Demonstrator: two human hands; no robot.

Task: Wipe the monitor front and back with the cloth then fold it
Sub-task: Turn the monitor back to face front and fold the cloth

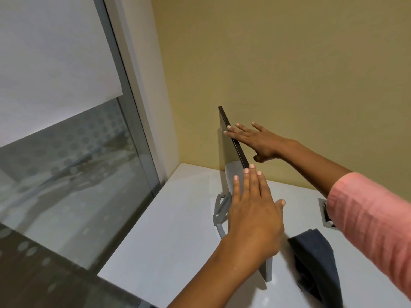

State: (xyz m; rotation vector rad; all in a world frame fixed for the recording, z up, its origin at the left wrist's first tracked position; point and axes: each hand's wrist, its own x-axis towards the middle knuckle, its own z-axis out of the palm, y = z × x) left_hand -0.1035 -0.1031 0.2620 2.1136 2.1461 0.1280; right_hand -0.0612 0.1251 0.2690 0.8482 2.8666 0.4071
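Two bare hands, two forearms in view. Left hand (253, 210): no ring, no watch, no glove; nails short, pale, unpainted. Left forearm bare as far as frame shows, no sleeve visible. Right hand (255, 138): likewise bare, no jewellery, nails short. Right arm wears pink sleeve (369, 214), soft woven fabric with fine crinkled texture, cuff edge ending partway along forearm, wrist uncovered.
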